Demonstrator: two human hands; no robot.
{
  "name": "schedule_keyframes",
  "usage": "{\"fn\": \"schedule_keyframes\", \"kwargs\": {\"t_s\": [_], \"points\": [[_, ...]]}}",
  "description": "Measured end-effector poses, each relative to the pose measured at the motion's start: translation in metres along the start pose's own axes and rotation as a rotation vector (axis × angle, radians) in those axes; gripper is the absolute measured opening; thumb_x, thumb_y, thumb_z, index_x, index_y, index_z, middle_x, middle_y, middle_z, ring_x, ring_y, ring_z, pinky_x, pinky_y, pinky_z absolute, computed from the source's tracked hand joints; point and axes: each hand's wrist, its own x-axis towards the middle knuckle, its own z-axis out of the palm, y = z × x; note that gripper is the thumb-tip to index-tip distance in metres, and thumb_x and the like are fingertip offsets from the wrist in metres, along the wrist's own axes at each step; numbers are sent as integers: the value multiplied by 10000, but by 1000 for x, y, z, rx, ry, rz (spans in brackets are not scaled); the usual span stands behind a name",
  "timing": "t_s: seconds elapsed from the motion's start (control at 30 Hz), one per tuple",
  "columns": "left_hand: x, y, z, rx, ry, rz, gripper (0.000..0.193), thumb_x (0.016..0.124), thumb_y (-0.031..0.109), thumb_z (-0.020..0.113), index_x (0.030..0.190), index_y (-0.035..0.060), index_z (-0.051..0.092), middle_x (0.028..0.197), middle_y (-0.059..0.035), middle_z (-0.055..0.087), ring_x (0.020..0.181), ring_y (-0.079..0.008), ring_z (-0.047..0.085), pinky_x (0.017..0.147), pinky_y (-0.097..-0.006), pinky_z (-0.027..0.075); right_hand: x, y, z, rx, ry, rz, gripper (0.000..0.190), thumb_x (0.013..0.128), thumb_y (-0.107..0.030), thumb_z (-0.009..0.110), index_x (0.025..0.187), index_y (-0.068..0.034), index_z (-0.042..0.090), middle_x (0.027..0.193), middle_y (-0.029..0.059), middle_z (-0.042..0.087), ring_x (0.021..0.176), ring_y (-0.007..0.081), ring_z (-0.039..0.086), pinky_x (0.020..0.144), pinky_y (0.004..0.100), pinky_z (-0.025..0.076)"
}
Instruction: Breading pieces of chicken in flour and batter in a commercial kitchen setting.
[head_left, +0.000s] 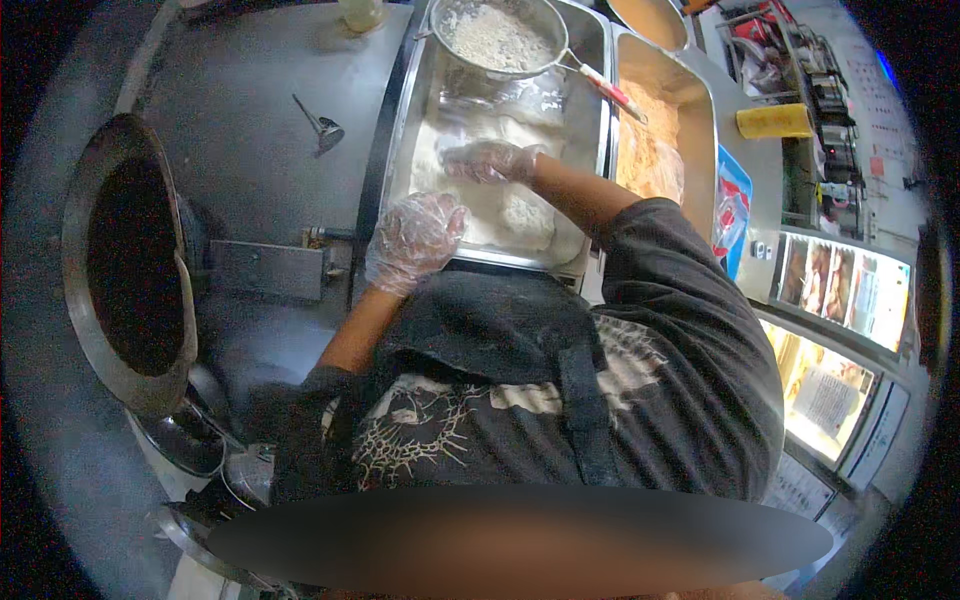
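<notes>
Both hands wear clear plastic gloves. My left hand (417, 238) rests with curled fingers at the near left corner of a deep metal tray (606, 97); whether it holds anything is hidden. My right hand (491, 162) reaches into the tray, low over the white flour (427, 169), its fingers pointing left; what lies under it cannot be seen. A flour-coated lump (527, 219) lies in the tray just nearer than my right hand. Across the tray's far end sits a round wire sieve (499, 37) filled with clumpy flour, its red and white handle pointing right.
On the right stands a second metal tray (701, 112) with orange-coloured crumbs or powder. Beyond are a yellow cylinder (774, 121) and a blue tray (739, 176). A small metal utensil (322, 133) lies on the steel counter at left, near a large dark round vessel (131, 262).
</notes>
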Motion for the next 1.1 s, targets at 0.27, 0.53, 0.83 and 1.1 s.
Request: {"fn": "schedule_keyframes", "kwargs": {"t_s": [0.27, 0.53, 0.83, 1.1], "points": [[9, 4, -8, -30, -75, 28, 244, 956, 274, 577, 882, 55, 656, 801, -177, 673, 768, -366, 671, 716, -479, 547, -61, -59, -38, -1576, 133, 591, 435, 994, -249, 501, 1303, 47, 576, 1107, 242, 682, 865, 291, 646, 842, 462, 518], [3, -1, -7, -14, -89, -11, 210, 952, 251, 581, 873, 67, 647, 787, -164, 655, 760, -353, 667, 718, -481, 545, -74, -133, 18, -1087, 507, 75, 210, 960, -189, 537, 1069, -92, 688, 962, 128, 728, 872, 327, 719, 755, 462, 575], [-2, -7, -1, 17, -130, 53, 223, 949, 251, 580, 960, 57, 689, 894, -185, 703, 822, -346, 697, 748, -459, 569, -117, -211, -70, -1371, 1172, 76, 261, 893, -257, 615, 1088, -132, 733, 950, 129, 716, 921, 299, 711, 748, 444, 577], [11, 12, -9, 46, -196, 21, 249, 965, 249, 563, 919, 54, 710, 904, -190, 716, 815, -355, 705, 757, -470, 562, -129, -176, -129, -1166, 755, 525, 245, 928, -261, 596, 1017, -39, 648, 842, 160, 696, 823, 374, 688, 740, 481, 549]]}}
